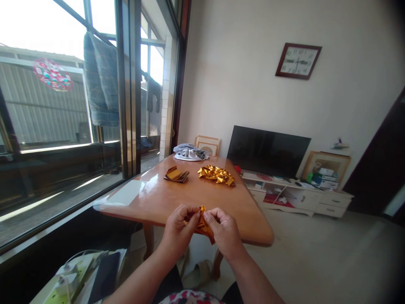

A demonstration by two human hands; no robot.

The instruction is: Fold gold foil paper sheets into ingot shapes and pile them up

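Between my two hands, just over the near edge of the wooden table [186, 202], is a piece of shiny gold foil paper [207, 231], partly folded. My left hand [182, 226] pinches its left side between thumb and fingers. On its right side, the thumb and fingers of my right hand [223, 228] are closed. The fingers cover much of the paper, so its full shape is hidden. Farther along the tabletop lies a heap of folded gold foil pieces [217, 174]. Left of the heap sits a stack of flat gold paper sheets [175, 174].
Folded clothes [191, 152] lie at the table's far end. A white sheet [124, 192] rests near its left corner. Low at left, a power strip [65, 280] and a dark flat object [104, 276] lie together. A television [268, 151] stands on a white cabinet [311, 200].
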